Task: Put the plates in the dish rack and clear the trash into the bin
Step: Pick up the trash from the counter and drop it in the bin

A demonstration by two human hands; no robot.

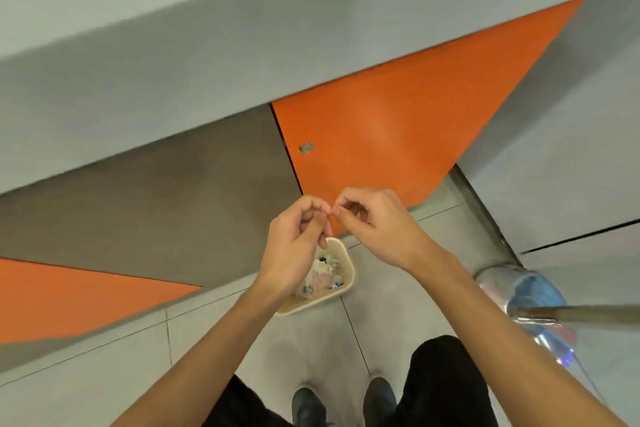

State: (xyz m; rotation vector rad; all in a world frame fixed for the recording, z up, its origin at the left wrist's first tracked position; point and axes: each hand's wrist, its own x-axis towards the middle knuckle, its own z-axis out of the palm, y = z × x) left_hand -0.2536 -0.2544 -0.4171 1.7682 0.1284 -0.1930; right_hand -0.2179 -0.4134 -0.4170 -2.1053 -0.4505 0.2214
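- Grey counter (173,45) with orange cupboard door (398,135) below it; no plates or dish rack in view.
- Small cream rectangular plastic bin (350,270) on the tiled floor near the cupboard base, part-filled with crumpled pale paper trash (320,272).
- Left hand (298,243) and right hand (374,224): each grip curled, fingertips meeting above the bin, no scrap visible between them.
- Judgement — keep both hands over the opening while shedding bits, so they fall inside.

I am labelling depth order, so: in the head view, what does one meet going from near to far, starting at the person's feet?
Shoes → bin → orange door → counter.
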